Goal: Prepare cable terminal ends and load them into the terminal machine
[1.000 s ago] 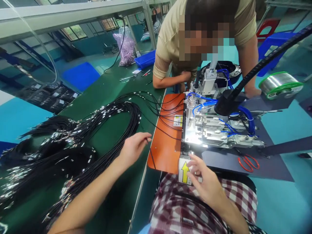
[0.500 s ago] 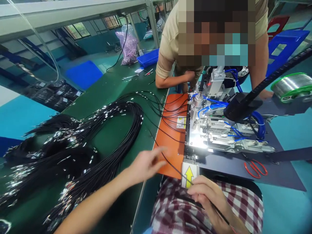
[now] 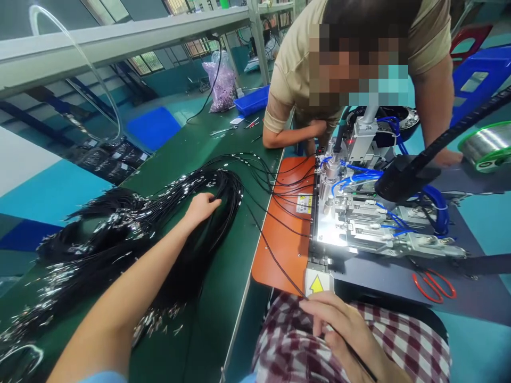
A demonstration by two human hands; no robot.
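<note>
On the green table (image 3: pixel 223 298) lies a long bundle of black cables (image 3: pixel 231 218), curved into a loop at its far end. My left hand (image 3: pixel 204 206) is at the inside of that loop, thumb and fingers pinched on some cables; exactly how many is hidden. In front of my lap, my right hand (image 3: pixel 339 324) is closed on a single black cable (image 3: pixel 275 259), which runs away from me across the orange plate (image 3: pixel 279 271). Several other cables lead from the bundle to the edge of the metal machine (image 3: pixel 359 213).
Red-handled scissors (image 3: pixel 433 284) lie on the grey surface right of the machine. A black flexible arm (image 3: pixel 423 154) and a wire spool (image 3: pixel 489 146) stand above it. Across from me a person (image 3: pixel 295 69) leans in, forearm on the table. A blue tray (image 3: pixel 251 101) sits behind.
My left hand has moved from above the orange plate, left and away from me, onto the cable bundle, and its fingers have closed. My right hand keeps its cable. The view has shifted slightly.
</note>
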